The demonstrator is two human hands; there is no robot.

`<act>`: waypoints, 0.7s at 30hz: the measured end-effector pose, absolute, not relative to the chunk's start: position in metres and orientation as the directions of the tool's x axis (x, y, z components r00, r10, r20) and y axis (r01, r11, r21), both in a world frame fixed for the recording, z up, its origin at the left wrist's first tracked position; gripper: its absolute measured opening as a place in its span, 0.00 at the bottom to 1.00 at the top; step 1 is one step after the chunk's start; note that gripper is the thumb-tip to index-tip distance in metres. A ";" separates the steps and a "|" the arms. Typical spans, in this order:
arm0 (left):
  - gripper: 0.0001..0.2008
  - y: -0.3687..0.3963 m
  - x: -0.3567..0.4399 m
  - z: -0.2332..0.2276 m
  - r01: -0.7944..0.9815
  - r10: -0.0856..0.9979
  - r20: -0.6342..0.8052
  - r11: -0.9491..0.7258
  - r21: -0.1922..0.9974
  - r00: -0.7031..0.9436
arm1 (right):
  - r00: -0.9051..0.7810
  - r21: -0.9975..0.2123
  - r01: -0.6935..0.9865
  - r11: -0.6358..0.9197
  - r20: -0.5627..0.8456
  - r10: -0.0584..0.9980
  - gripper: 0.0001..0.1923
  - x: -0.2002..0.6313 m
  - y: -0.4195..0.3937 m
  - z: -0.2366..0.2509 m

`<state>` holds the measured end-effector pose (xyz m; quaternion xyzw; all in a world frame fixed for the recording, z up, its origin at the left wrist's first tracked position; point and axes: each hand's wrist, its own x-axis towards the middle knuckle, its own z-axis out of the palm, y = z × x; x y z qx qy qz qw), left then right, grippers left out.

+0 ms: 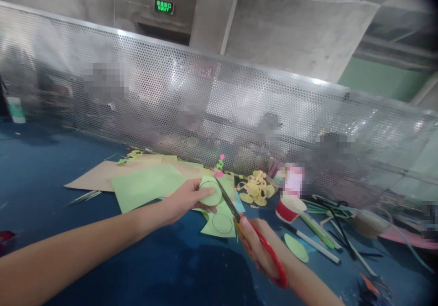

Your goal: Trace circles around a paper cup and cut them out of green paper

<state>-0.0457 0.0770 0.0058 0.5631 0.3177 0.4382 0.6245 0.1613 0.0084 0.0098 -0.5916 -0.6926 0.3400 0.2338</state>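
Note:
My left hand (191,196) pinches a piece of light green paper (207,230), thumb on top and fingers beneath. A circle outline shows under the thumb, and a second drawn circle lies lower on the sheet. In my right hand (255,242) is a pair of scissors (262,237) with red handles. Their dark blades point up and left, right beside the paper's edge near my left thumb. Whether the blades are parted is hard to tell. A cut green paper oval (296,247) lies on the blue table to the right of my right hand.
Behind my hands lie large green sheets (147,185) and a small paper cone (219,164). Yellow paper scraps (256,187), a red and white paper cup (290,209) and a white marker (318,247) sit to the right. A perforated metal partition (153,87) runs along the back.

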 end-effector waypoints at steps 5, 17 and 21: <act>0.16 0.078 -0.046 0.007 -0.187 0.908 0.093 -0.017 0.982 0.409 | -0.155 -0.756 0.654 0.029 -0.097 0.983 0.31 0.161 0.008 0.012; 0.19 0.077 -0.046 0.010 -0.178 0.919 0.092 -0.024 0.984 0.384 | -0.158 -0.732 0.678 0.071 -0.051 0.986 0.30 0.162 0.008 0.009; 0.18 0.078 -0.048 0.009 -0.181 0.918 0.107 -0.040 0.983 0.381 | -0.139 -0.720 0.686 0.102 0.007 0.990 0.30 0.161 0.007 0.009</act>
